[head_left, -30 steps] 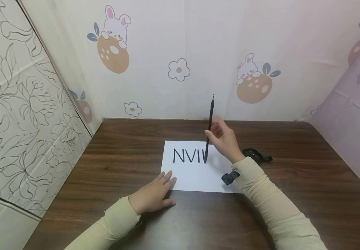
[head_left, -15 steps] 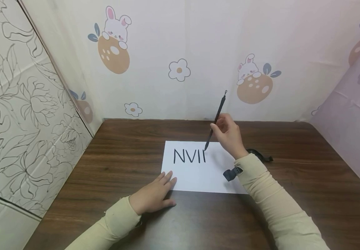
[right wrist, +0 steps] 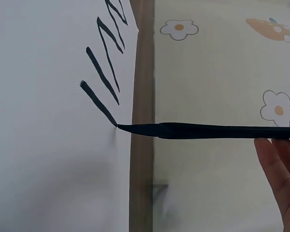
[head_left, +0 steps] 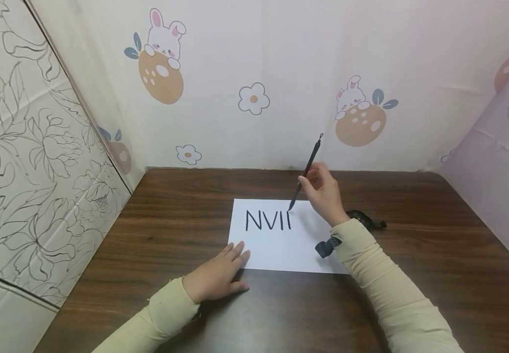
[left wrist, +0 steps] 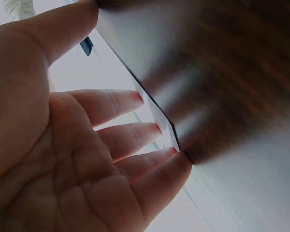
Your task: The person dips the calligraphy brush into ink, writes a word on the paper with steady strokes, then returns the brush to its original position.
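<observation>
A white sheet of paper (head_left: 276,250) lies on the brown table and bears black strokes (head_left: 267,220) that look like "NVII". My right hand (head_left: 323,193) pinches a black writing brush (head_left: 307,166) partway up its handle. In the right wrist view the tip of the brush (right wrist: 140,129) meets the top end of the last stroke. My left hand (head_left: 216,274) lies with its fingers straight on the paper's lower left corner. Seen from the left wrist, the fingertips (left wrist: 152,128) rest along the paper's edge, and the hand holds nothing.
Behind my right wrist sits a shiny black object (head_left: 360,219) with a short spout or handle, partly hidden. A dark device (head_left: 325,247) is strapped at that wrist. The table (head_left: 170,215) ends at a patterned wall (head_left: 219,132) at the back.
The brush tip has gone from the bottom of the last stroke up to its top end, and the brush leans more to the right. My left hand stays in place.
</observation>
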`<state>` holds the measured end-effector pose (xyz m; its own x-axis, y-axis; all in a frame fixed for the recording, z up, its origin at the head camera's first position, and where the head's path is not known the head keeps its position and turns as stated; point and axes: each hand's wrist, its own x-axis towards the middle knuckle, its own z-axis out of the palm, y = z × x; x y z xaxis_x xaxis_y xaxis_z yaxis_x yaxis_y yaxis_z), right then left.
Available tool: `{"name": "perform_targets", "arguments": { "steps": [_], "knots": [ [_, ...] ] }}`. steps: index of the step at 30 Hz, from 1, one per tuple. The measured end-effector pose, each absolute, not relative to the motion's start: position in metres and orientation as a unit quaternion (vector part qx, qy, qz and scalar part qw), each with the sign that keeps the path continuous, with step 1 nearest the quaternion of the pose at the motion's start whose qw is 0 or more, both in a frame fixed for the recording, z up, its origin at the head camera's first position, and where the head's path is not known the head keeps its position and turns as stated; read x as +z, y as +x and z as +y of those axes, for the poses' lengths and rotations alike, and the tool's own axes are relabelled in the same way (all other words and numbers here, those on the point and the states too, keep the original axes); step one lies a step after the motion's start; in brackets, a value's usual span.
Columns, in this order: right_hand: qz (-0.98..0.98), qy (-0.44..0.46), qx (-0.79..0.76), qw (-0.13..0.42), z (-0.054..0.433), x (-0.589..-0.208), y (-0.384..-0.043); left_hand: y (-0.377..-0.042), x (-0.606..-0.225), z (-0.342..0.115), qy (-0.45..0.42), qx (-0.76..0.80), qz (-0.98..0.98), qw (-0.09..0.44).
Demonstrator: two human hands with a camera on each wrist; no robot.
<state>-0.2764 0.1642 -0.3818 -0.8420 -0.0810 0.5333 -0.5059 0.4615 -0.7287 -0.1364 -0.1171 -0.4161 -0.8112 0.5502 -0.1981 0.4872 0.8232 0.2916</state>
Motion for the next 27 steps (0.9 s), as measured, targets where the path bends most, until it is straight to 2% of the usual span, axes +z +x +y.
{"name": "perform_targets", "arguments": {
  "steps": [27],
  "knots": [
    [-0.846, 0.181, 0.447, 0.227, 0.1659, -0.3841, -0.2736, -0.1361, -0.4151, -0.1176, 0.279, 0.114, 0.944, 0.133]
  ]
}}
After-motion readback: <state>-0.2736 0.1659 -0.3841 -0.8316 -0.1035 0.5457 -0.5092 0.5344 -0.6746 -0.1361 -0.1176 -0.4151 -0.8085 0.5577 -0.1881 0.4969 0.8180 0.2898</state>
